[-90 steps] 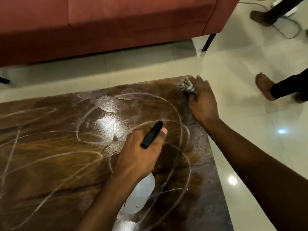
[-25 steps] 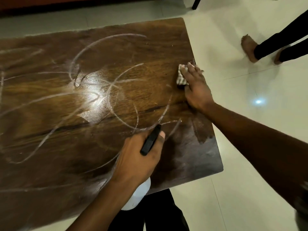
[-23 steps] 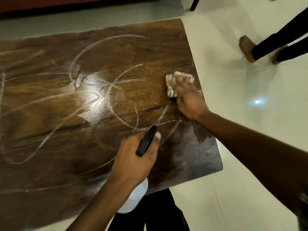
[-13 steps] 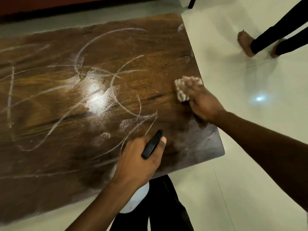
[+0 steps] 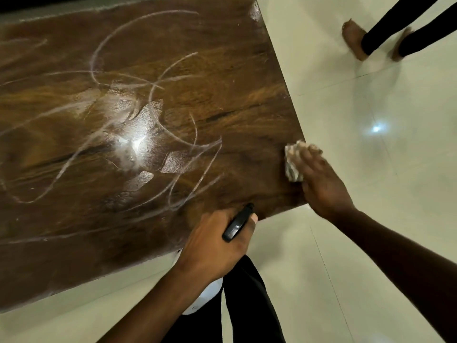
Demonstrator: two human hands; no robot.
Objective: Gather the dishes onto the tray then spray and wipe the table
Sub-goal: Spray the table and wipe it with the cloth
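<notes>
Right hand [image 5: 321,184] presses a crumpled cloth [image 5: 291,162] on the table [image 5: 173,70] edge at 3 o'clock; left hand [image 5: 217,246], at 6 o'clock, grips the spray bottle [image 5: 237,224].

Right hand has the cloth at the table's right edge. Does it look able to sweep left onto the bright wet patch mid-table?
Probably yes. The right hand presses the cloth flat, and bare table lies between it and the wet patch.
</notes>
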